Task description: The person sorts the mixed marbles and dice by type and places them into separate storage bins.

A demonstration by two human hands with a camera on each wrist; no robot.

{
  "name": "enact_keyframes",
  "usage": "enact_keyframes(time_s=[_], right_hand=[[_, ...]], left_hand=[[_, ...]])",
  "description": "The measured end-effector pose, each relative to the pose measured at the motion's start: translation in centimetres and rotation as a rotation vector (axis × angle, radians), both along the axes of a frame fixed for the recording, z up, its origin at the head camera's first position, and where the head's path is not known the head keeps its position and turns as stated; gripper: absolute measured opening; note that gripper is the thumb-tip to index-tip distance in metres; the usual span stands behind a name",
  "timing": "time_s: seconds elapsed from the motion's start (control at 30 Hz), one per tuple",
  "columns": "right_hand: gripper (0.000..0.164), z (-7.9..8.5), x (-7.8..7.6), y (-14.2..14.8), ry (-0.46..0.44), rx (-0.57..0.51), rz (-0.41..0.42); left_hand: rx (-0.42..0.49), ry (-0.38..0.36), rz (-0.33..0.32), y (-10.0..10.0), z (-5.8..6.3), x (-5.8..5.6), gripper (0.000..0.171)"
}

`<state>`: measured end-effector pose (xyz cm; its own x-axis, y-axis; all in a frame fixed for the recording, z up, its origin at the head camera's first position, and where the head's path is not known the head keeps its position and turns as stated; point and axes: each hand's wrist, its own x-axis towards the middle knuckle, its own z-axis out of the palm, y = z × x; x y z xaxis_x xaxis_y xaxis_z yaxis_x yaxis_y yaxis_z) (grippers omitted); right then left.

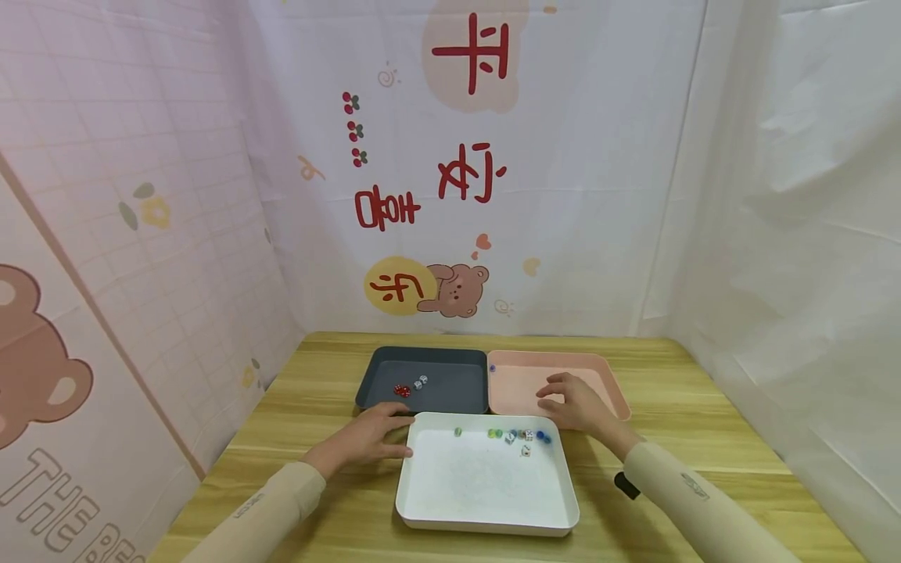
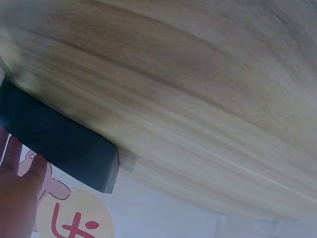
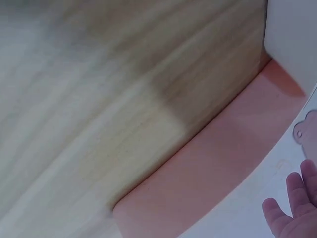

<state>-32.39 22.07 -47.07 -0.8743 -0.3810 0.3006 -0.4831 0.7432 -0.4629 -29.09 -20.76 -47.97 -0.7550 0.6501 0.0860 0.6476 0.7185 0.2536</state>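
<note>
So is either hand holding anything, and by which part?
Nothing appears held: the right hand is over the pink tray, seemingly empty; the left hand is at the left side of the white tray, not gripping it.

My right hand [image 1: 579,403] had free air above the pink tray [image 1: 598,383], but the white tray's rim [image 1: 486,525] rose just before the pink tray's near edge. Inside the white tray, dice [image 1: 529,435] and marbles [image 1: 499,433] lined the far edge, leaving the near half free. My left hand [image 1: 360,438] obstructed its left edge; a cloth wall [image 1: 584,234] closed off the tabletop's [image 1: 704,446] far edge.
</note>
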Motion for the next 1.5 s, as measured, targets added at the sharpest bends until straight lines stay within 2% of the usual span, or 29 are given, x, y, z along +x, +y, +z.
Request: enact_keyframes(time_s=[0.23, 0.5, 0.73, 1.0, 1.27, 1.5], right_hand=[[0.014, -0.7, 1.3, -0.6, -0.004, 0.096, -0.046], [0.007, -1.7, 2.8, -1.2, 0.149, 0.288, -0.067], [0.007, -2.1, 3.2, -1.7, 0.123, 0.361, -0.162], [0.007, -2.5, 3.5, -2.1, 0.114, 0.482, -0.187], [0.018, -2.3, 3.6, -2.5, 0.102, 0.519, -0.182], [0.017, -2.1, 3.8, -2.6, 0.091, 0.503, -0.184]], left_hand=[[-0.001, 0.006, -0.004, -0.1, -0.1, 0.0, 0.065], [0.006, -0.006, -0.006, -0.1, 0.0, 0.1, 0.065], [0.002, 0.003, -0.006, -0.2, -0.2, 0.0, 0.065], [0.006, 0.003, -0.008, -0.2, -0.1, 0.1, 0.065], [0.003, -0.003, -0.003, -0.2, 0.0, 0.1, 0.065], [0.004, -0.007, 0.0, -0.2, 0.0, 0.2, 0.066]])
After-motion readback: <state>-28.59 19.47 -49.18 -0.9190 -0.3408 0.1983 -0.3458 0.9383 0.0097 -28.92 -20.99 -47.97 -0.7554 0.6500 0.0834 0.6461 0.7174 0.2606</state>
